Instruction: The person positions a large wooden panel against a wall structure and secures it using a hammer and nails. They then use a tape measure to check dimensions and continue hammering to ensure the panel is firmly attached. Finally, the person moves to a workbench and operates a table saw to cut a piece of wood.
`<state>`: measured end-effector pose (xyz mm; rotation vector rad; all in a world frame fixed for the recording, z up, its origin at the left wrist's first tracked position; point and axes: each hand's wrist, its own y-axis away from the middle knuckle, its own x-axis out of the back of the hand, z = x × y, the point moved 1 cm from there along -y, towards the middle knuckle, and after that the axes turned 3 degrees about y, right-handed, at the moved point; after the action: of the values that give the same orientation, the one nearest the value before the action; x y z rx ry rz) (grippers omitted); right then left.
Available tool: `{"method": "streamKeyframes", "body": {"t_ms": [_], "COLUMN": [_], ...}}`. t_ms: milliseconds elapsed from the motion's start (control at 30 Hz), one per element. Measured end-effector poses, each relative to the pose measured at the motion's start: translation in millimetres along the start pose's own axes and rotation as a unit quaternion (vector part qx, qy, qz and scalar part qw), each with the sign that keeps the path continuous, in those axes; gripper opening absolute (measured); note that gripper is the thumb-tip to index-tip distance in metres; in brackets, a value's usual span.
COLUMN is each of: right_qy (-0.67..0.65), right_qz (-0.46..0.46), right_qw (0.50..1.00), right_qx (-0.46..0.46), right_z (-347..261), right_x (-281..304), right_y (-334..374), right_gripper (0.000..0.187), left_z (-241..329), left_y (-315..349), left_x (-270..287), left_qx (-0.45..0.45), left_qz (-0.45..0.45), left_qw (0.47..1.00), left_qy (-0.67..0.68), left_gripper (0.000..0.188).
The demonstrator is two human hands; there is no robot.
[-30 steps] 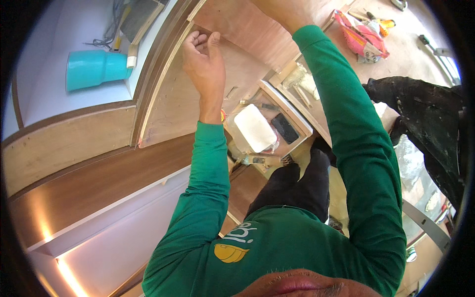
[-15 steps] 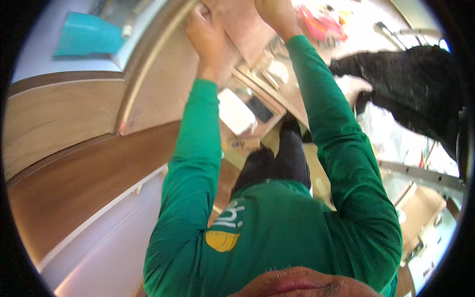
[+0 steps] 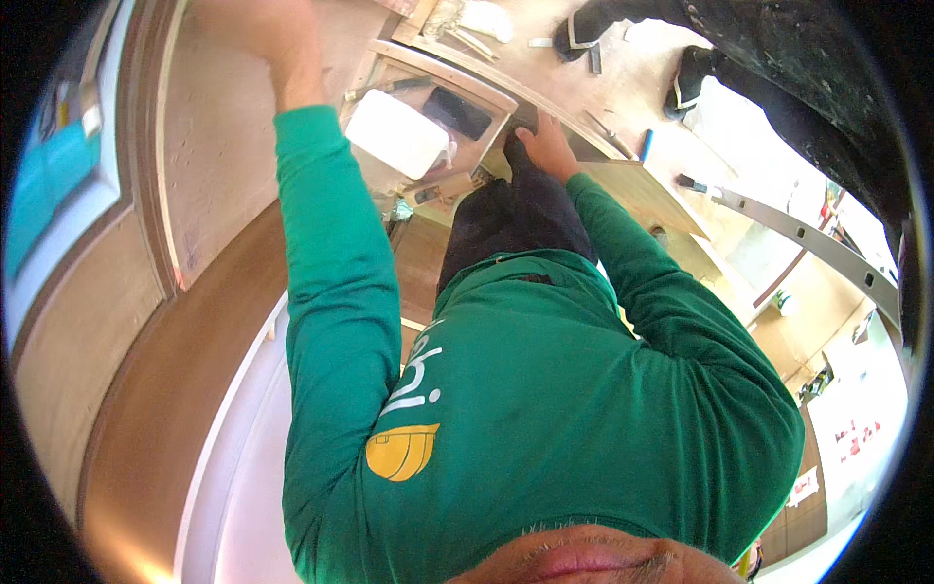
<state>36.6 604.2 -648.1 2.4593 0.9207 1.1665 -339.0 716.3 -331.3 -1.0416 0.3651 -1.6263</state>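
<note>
Plywood panel [image 3: 219,146]: L hand [image 3: 255,24] up at top edge; R hand [image 3: 550,146] on knee.

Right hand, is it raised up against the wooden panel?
No, the right hand is down, resting on the dark trouser knee; only the left hand is raised at the wooden panel.

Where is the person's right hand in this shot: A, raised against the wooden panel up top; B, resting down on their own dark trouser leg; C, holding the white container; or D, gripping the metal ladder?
B: the right hand lies on the dark trouser leg, while the left hand is the one raised against the wooden panel.
</note>
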Motion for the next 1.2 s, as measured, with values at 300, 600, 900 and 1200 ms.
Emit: {"method": "streamKeyframes", "body": {"t_ms": [300, 600, 900, 1200], "right_qy": [0.098, 0.066, 0.083, 0.439], "right_qz": [-0.048, -0.083, -0.116, 0.048], "right_qw": [0.983, 0.994, 0.986, 0.811], "right_qx": [-0.145, -0.027, 0.085, 0.384], "right_z": [143.5, 61.9, 12.8, -55.5], "right_x": [43.0, 28.4, -49.6, -172.7], "right_y": [-54.7, -65.2, 28.6, 73.0], "right_gripper": [0.058, 0.057, 0.036, 0.046], "left_z": [-15.4, -31.7, -44.3, -19.3], "left_y": [6.0, 6.0, -2.4, -10.0], "left_x": [-13.7, -4.7, 5.4, 31.4], "left_qx": [0.058, 0.032, -0.008, -0.029], "left_qz": [-0.001, -0.009, -0.076, -0.215], "left_qw": [0.995, 0.990, 0.985, 0.976], "left_qy": [0.080, 0.138, 0.154, 0.006], "left_gripper": [0.043, 0.035, 0.031, 0.045]}}
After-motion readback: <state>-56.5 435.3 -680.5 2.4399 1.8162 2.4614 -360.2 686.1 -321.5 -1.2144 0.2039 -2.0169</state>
